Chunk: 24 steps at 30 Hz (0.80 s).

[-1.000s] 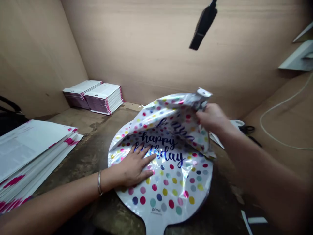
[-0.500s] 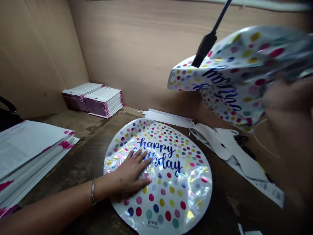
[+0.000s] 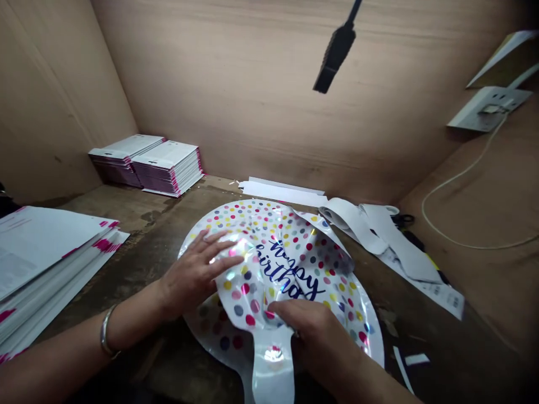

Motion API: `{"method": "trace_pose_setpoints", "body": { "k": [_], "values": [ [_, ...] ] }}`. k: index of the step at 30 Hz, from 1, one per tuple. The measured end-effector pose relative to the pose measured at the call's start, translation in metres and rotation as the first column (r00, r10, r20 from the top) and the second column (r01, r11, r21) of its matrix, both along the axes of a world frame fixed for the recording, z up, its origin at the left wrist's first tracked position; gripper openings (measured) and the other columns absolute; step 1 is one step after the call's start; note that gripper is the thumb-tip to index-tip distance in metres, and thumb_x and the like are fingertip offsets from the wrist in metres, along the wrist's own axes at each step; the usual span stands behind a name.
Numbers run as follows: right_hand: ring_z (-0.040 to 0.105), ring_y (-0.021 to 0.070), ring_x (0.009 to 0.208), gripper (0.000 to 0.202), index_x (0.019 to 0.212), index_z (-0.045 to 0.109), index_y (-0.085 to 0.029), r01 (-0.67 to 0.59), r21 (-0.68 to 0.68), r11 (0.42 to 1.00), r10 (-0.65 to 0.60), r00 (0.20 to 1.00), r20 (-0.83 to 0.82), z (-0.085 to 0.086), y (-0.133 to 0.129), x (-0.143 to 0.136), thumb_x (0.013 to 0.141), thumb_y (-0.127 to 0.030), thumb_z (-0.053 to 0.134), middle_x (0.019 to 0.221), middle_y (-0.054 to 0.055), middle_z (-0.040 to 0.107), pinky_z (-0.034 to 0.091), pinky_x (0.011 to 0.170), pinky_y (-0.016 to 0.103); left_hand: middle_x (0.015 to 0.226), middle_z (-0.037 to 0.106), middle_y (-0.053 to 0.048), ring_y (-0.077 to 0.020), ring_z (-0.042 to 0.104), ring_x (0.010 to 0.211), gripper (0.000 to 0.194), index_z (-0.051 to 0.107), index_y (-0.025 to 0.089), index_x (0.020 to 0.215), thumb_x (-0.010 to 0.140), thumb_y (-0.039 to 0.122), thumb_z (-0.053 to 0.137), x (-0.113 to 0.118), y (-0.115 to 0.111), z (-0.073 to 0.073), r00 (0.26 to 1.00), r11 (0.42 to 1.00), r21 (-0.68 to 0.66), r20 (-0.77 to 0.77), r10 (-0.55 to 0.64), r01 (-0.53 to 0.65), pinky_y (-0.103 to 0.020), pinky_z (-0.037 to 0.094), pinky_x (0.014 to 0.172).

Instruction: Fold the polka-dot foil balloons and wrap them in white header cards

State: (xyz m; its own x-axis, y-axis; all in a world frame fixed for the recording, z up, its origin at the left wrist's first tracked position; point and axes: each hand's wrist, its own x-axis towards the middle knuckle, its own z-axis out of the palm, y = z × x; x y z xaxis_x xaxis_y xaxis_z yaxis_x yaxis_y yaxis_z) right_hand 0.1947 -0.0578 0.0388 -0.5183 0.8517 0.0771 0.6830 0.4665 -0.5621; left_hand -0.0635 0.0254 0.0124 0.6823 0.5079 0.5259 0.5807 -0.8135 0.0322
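Observation:
A flat foil balloon [image 3: 290,252] with coloured dots and blue "happy birthday" lettering lies over another dotted foil balloon [image 3: 370,336] on the table. The top one is creased, its upper right edge curls up, and its pale neck points toward me. Just above that neck, my right hand [image 3: 320,336] grips the top balloon between thumb and fingers; the fingers are partly hidden beneath. My left hand [image 3: 197,275], with a metal bangle on the wrist, lies on the left side of the balloons with fingers stretched out and apart.
Card stacks [image 3: 147,163] stand at the back left, and a larger card pile [image 3: 50,252] lies at the left. White paper strips [image 3: 370,230] and scissors [image 3: 404,220] are to the right. A black connector [image 3: 336,56] hangs above; a socket [image 3: 488,109] with a white cable is on the right.
My right hand has brought the second balloon down from the upper right onto the one on the table. My left hand has shifted left. The view has turned slightly right.

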Motion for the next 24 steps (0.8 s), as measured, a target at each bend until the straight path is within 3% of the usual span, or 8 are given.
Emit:
{"method": "trace_pose_setpoints", "body": {
  "k": [4, 7, 11, 14, 17, 20, 22, 24],
  "values": [
    [0.056, 0.0212, 0.113, 0.055, 0.123, 0.056, -0.027, -0.035, -0.085, 0.996, 0.046, 0.99, 0.133, 0.005, -0.016, 0.016, 0.072, -0.007, 0.054, 0.121, 0.005, 0.063, 0.029, 0.108, 0.044, 0.107, 0.066, -0.004, -0.0218, 0.051, 0.116, 0.017, 0.061, 0.021, 0.098, 0.087, 0.015, 0.049, -0.012, -0.014, -0.02, 0.992, 0.983, -0.157, -0.062, -0.107, 0.096, -0.042, 0.029, 0.108],
    [0.043, 0.0266, 0.127, 0.07, 0.135, 0.045, -0.023, 0.08, -0.176, 0.981, -0.017, 0.943, 0.332, 0.005, -0.021, 0.038, 0.067, -0.01, 0.056, 0.138, 0.009, 0.048, 0.027, 0.109, 0.049, 0.114, 0.064, -0.007, -0.0234, 0.048, 0.121, 0.018, 0.058, 0.018, 0.1, 0.088, 0.013, 0.045, -0.017, -0.033, -0.024, 0.998, 0.984, -0.175, -0.037, -0.051, 0.044, -0.043, 0.028, 0.108],
    [0.035, 0.0243, 0.133, 0.066, 0.134, 0.047, -0.025, 0.209, -0.248, 0.946, -0.064, 0.87, 0.488, -0.003, -0.027, 0.06, 0.07, -0.006, 0.045, 0.144, 0.007, 0.039, 0.028, 0.109, 0.045, 0.128, 0.056, -0.007, -0.0255, 0.042, 0.128, 0.033, 0.053, 0.02, 0.113, 0.083, 0.009, 0.046, -0.019, -0.051, -0.027, 0.991, 0.963, -0.267, -0.115, -0.062, 0.03, -0.05, 0.019, 0.111],
    [0.031, 0.026, 0.135, 0.067, 0.136, 0.044, -0.028, 0.204, -0.354, 0.913, -0.034, 0.901, 0.433, 0.003, -0.031, 0.072, 0.071, -0.014, 0.056, 0.148, 0.005, 0.032, 0.028, 0.11, 0.042, 0.128, 0.057, -0.006, -0.0254, 0.044, 0.127, 0.033, 0.054, 0.023, 0.115, 0.084, 0.012, 0.048, -0.019, -0.053, -0.03, 0.981, 0.929, -0.366, -0.158, -0.115, 0.05, -0.051, 0.021, 0.11],
    [0.042, 0.0259, 0.128, 0.062, 0.132, 0.048, -0.033, 0.124, -0.449, 0.885, -0.009, 0.968, 0.25, 0.021, -0.02, 0.077, 0.073, -0.033, 0.066, 0.143, 0.003, 0.042, 0.039, 0.103, 0.037, 0.123, 0.061, -0.004, -0.0229, 0.045, 0.126, 0.028, 0.058, 0.024, 0.11, 0.087, 0.013, 0.047, -0.018, -0.052, -0.033, 0.976, 0.899, -0.432, -0.156, -0.155, 0.074, -0.048, 0.021, 0.111],
    [0.043, 0.0218, 0.127, 0.043, 0.13, 0.051, -0.028, 0.034, -0.179, 0.983, -0.005, 0.987, 0.161, 0.028, 0.017, 0.063, 0.088, -0.037, 0.048, 0.138, 0.004, 0.049, 0.036, 0.106, 0.04, 0.125, 0.059, -0.006, -0.0238, 0.047, 0.124, 0.028, 0.058, 0.024, 0.112, 0.087, 0.014, 0.048, -0.014, -0.052, -0.035, 0.976, 0.901, -0.427, -0.151, -0.159, 0.08, -0.048, 0.027, 0.109],
    [0.039, 0.0221, 0.13, 0.042, 0.131, 0.05, -0.024, 0.031, 0.046, 0.998, -0.039, 0.982, 0.186, 0.019, 0.054, 0.046, 0.09, -0.031, 0.045, 0.141, 0.005, 0.045, 0.032, 0.109, 0.043, 0.125, 0.059, -0.007, -0.0253, 0.049, 0.122, 0.028, 0.058, 0.024, 0.112, 0.087, 0.014, 0.049, -0.011, -0.053, -0.037, 0.975, 0.911, -0.402, -0.152, -0.163, 0.09, -0.049, 0.03, 0.107],
    [0.035, 0.0208, 0.133, 0.045, 0.132, 0.048, -0.025, -0.007, 0.1, 0.995, -0.011, 0.983, 0.181, 0.004, 0.094, 0.031, 0.087, -0.028, 0.049, 0.144, 0.002, 0.041, 0.029, 0.11, 0.04, 0.124, 0.06, -0.007, -0.0257, 0.05, 0.121, 0.03, 0.058, 0.023, 0.113, 0.086, 0.014, 0.049, -0.009, -0.054, -0.04, 0.975, 0.921, -0.376, -0.146, -0.165, 0.099, -0.048, 0.033, 0.106]
  ]
}}
